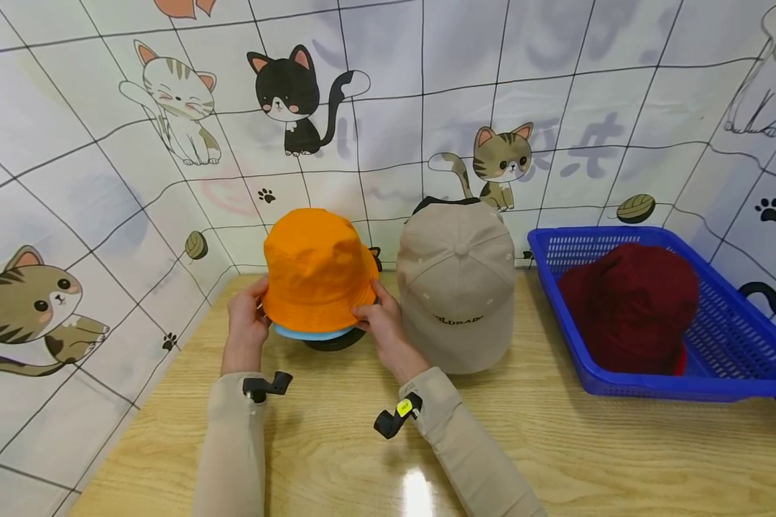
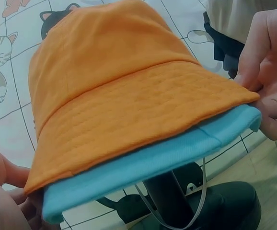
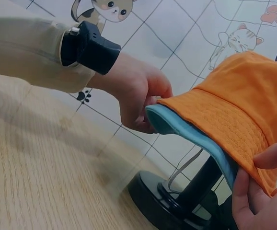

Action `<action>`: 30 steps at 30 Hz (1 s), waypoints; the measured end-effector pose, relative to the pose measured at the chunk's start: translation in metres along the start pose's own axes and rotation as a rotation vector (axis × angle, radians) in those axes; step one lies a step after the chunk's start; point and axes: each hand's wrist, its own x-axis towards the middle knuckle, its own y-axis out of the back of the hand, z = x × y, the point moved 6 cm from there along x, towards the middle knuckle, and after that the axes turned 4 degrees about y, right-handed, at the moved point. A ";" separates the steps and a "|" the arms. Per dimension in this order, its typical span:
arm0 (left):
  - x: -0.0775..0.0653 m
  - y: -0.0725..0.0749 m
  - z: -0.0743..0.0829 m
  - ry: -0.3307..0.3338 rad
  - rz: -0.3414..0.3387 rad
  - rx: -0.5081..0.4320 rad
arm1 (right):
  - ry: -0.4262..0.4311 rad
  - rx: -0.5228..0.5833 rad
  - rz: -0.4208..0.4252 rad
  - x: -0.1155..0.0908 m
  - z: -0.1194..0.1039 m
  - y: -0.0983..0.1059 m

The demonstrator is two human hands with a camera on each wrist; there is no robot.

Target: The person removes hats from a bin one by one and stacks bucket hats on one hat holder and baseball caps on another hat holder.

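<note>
Holding orange hat point(image 1: 313, 269) near far left corner of worktop point(image 1: 336, 431), over black stand point(image 3: 203, 182). Showing blue layer point(image 2: 153, 163) just below orange brim; cannot tell lining from second hat. Probably raised on stand to keep crown in shape and brim off worktop; cannot see contact inside crown.

Taking brim at opposite sides, likely to keep it level and stop it twisting. Tilted somewhat in both wrist views, probably from camera angle, so not counting as lopsided.

With left hand point(image 1: 247, 316), pinching left side of brim: thumb against orange outside, fingers curled under edge, not spread wide. With right hand point(image 1: 383, 319), pinching right side likewise: thumb on top of brim, fingers tucked below by blue layer. Gripping at rim only, leaving crown untouched, presumably to avoid denting it.

Just right of right hand, near far edge of worktop: cap point(image 1: 455, 266), peak toward near edge; cannot tell support. Farther right along far edge: blue basket point(image 1: 543, 273), with dark red hat point(image 1: 634, 309) inside against left part, likely kept there for storage. Touching neither basket nor red hat.
</note>
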 end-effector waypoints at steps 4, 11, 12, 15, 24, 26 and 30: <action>0.004 0.000 -0.002 0.019 -0.011 0.041 | 0.007 -0.024 0.005 0.001 0.000 0.001; 0.005 -0.001 -0.004 0.031 -0.041 0.064 | 0.002 -0.050 0.010 0.002 -0.001 0.002; 0.004 -0.001 -0.005 0.029 -0.034 0.066 | -0.001 -0.050 0.012 0.002 -0.001 0.002; 0.001 0.000 -0.004 0.023 -0.011 0.084 | -0.015 -0.069 0.011 0.001 -0.003 0.002; -0.011 -0.003 0.009 -0.113 0.098 0.251 | -0.085 -0.158 0.016 -0.014 -0.024 -0.007; -0.014 -0.004 0.014 -0.179 0.127 0.294 | -0.091 -0.173 0.023 -0.021 -0.032 -0.010; -0.031 -0.011 0.028 -0.374 0.214 0.378 | -0.052 -0.183 0.002 -0.032 -0.051 -0.017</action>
